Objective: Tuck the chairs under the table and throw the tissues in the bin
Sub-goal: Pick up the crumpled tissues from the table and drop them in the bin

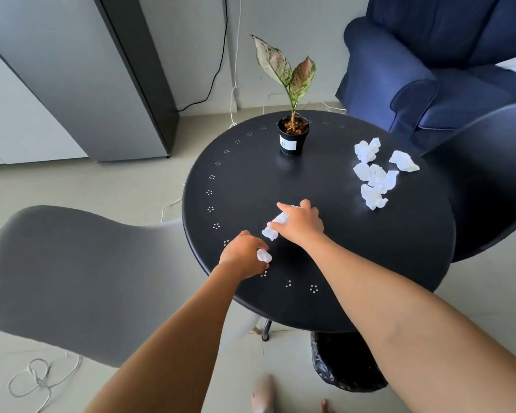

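A round black table [325, 263] holds several crumpled white tissues [373, 177] at its right side. My left hand [243, 257] is closed around a small tissue ball [264, 255] near the table's left edge. My right hand [301, 223] rests on another tissue [276, 225] in the middle, fingers curled over it. A grey chair [72, 278] stands at the left, its seat edge meeting the table rim. A dark chair [489, 180] sits at the right. The bin [343, 362], lined with a black bag, stands on the floor under the near edge.
A potted plant [292, 135] stands at the table's far side. A blue armchair [435, 64] is behind at the right, a grey cabinet [81, 70] at the left. Loose cord [39, 380] lies on the floor. My bare feet [264, 394] show below.
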The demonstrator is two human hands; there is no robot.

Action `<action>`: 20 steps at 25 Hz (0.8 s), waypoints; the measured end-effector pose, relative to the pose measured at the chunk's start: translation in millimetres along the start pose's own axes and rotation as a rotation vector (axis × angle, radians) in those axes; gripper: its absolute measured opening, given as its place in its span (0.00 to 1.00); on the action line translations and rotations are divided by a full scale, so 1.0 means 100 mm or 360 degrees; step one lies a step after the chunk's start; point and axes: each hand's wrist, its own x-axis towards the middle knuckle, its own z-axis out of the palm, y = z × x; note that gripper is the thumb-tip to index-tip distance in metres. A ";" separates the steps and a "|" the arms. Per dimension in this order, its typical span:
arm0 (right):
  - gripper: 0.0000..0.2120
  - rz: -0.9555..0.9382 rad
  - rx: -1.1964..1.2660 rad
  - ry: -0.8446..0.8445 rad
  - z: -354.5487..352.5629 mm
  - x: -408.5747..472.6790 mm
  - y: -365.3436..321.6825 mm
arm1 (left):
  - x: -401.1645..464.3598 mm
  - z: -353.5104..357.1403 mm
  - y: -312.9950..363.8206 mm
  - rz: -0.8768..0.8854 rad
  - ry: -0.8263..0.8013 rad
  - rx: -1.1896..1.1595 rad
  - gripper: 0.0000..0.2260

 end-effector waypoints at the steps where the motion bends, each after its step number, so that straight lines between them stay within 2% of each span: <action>1: 0.27 0.0012 -0.0010 -0.0018 0.02 -0.01 0.00 | 0.01 0.00 0.00 0.0019 0.0007 -0.0009 0.17; 4: 0.18 0.0123 0.0075 -0.0089 0.06 -0.02 0.00 | 0.06 0.00 -0.02 0.0041 0.0015 -0.0029 0.12; 6: 0.02 0.0264 0.0164 -0.0072 0.03 -0.01 -0.02 | 0.07 0.00 -0.02 0.0056 0.0011 0.0009 0.09; 9: 0.15 0.0343 0.0141 -0.0001 0.04 0.00 0.03 | 0.08 0.02 0.01 0.0067 0.0000 0.0073 0.09; 11: 0.19 0.0326 0.0133 0.0085 0.03 -0.06 0.12 | 0.08 0.02 0.05 0.0061 0.0013 0.0057 0.09; 15: 0.20 0.0367 0.0206 0.0184 -0.17 -0.31 0.49 | 0.01 0.07 0.35 0.0144 0.0026 0.0046 0.10; 18: 0.19 0.0505 0.0316 0.0278 -0.37 -0.63 0.93 | -0.05 0.20 0.77 0.0288 -0.0006 0.0077 0.11; 20: 0.13 0.0618 0.0358 0.0341 -0.49 -0.98 1.37 | -0.17 0.39 1.15 0.0402 -0.0048 0.0083 0.10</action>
